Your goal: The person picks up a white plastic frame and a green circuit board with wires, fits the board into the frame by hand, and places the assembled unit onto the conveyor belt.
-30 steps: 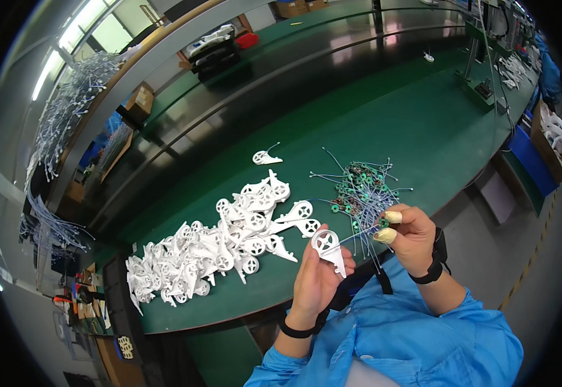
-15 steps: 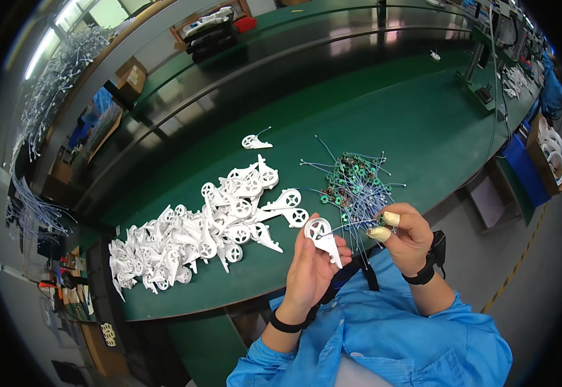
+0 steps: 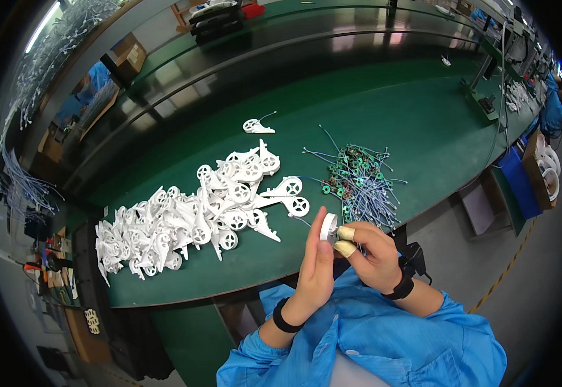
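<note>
My left hand (image 3: 313, 274) holds a white plastic housing (image 3: 329, 227) with a round end, tilted so that its rim shows edge-on. A thin wire (image 3: 300, 220) sticks out on the housing's left side. Against the other side press the fingertips of my right hand (image 3: 368, 255), closed in a pinch, with yellowish covers on thumb and forefinger. The small green wired circuit board they pinch is mostly hidden now; the earlier frame shows it. Beyond my hands lies a heap of green circuit boards with bluish wires (image 3: 361, 180). To the left spreads a pile of white housings (image 3: 184, 222).
A single housing with a wire (image 3: 258, 126) lies apart on the green table (image 3: 384, 97). Bundles of wires (image 3: 26, 177) hang at the far left. At the right stand a bench fixture (image 3: 484, 103), a blue bin (image 3: 518, 184) and a carton (image 3: 542, 171) of white parts.
My right hand has moved left, bringing the wired circuit board against the housing. My left hand has turned the housing from face-up to edge-on. The view has shifted slightly.
</note>
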A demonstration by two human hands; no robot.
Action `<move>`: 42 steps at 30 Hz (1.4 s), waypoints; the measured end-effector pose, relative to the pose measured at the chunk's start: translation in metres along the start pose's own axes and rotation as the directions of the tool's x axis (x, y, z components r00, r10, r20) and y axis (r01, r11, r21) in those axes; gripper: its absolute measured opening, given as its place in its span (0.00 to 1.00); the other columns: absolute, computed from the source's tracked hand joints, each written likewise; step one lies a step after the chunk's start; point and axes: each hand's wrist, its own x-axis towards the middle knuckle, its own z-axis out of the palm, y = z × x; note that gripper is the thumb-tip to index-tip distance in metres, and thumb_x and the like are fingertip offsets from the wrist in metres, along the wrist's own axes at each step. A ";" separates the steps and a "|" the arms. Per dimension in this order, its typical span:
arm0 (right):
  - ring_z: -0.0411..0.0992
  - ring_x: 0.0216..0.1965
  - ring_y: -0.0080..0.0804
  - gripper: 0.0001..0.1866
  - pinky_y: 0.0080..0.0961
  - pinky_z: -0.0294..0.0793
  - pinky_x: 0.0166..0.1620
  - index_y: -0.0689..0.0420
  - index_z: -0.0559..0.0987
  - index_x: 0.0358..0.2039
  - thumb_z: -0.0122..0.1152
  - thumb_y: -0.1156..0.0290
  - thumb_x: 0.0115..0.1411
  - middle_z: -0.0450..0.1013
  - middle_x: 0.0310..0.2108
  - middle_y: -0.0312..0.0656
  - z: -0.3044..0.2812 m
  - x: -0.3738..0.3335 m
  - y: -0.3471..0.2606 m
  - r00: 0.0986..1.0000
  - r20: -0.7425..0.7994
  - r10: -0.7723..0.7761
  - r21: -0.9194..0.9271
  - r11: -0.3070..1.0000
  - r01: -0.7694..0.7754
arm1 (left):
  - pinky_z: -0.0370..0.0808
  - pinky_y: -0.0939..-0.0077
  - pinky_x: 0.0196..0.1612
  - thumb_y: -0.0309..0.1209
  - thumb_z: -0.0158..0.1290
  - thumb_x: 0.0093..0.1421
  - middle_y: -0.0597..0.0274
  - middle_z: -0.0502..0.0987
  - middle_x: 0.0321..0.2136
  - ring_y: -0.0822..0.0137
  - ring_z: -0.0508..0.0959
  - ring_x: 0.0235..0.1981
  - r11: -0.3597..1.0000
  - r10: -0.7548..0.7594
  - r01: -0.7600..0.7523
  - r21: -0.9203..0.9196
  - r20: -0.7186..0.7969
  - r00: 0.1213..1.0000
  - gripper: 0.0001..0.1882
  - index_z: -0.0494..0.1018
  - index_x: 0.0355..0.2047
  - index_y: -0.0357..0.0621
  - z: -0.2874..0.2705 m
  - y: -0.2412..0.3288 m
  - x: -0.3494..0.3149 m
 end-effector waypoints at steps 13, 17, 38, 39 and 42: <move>0.72 0.27 0.28 0.14 0.21 0.72 0.29 0.66 0.75 0.42 0.64 0.82 0.54 0.74 0.35 0.45 0.017 0.003 -0.005 0.989 -0.064 0.137 -0.047 0.989 -0.140 | 0.63 0.66 0.59 0.38 0.34 0.72 0.40 0.63 0.57 0.54 0.68 0.57 0.938 0.152 -0.140 0.318 -0.011 0.988 0.29 0.51 0.65 0.28 -0.005 -0.004 -0.006; 0.72 0.28 0.27 0.14 0.22 0.72 0.29 0.66 0.76 0.43 0.64 0.82 0.54 0.73 0.35 0.44 0.024 -0.004 0.006 0.965 -0.102 0.243 0.167 0.960 -0.224 | 0.63 0.66 0.59 0.38 0.34 0.72 0.40 0.64 0.57 0.54 0.68 0.56 0.953 0.136 -0.125 0.277 -0.020 0.991 0.28 0.51 0.65 0.28 -0.006 -0.005 -0.005; 0.71 0.28 0.41 0.10 0.29 0.72 0.33 0.65 0.74 0.33 0.58 0.88 0.48 0.71 0.31 0.47 0.013 0.001 0.003 0.994 -0.102 0.045 -0.130 0.990 -0.059 | 0.76 0.62 0.38 0.39 0.35 0.72 0.38 0.76 0.40 0.48 0.80 0.37 0.734 0.190 -0.118 0.669 -0.035 0.981 0.27 0.55 0.61 0.28 0.007 -0.006 -0.007; 0.71 0.28 0.41 0.10 0.29 0.72 0.33 0.65 0.74 0.33 0.58 0.88 0.48 0.71 0.31 0.47 0.013 0.001 0.004 0.993 -0.110 0.048 -0.126 0.990 -0.062 | 0.76 0.60 0.40 0.39 0.35 0.71 0.35 0.76 0.41 0.44 0.80 0.39 0.710 0.198 -0.119 0.694 -0.035 0.980 0.26 0.55 0.61 0.28 0.008 -0.006 -0.006; 0.70 0.29 0.40 0.09 0.28 0.72 0.33 0.65 0.74 0.32 0.57 0.87 0.49 0.71 0.32 0.48 0.010 -0.001 0.006 0.981 -0.097 0.170 -0.014 0.985 -0.173 | 0.69 0.81 0.21 0.45 0.32 0.72 0.56 0.76 0.28 0.72 0.75 0.20 0.733 0.248 -0.152 0.663 -0.052 0.967 0.28 0.58 0.60 0.33 0.006 -0.014 -0.001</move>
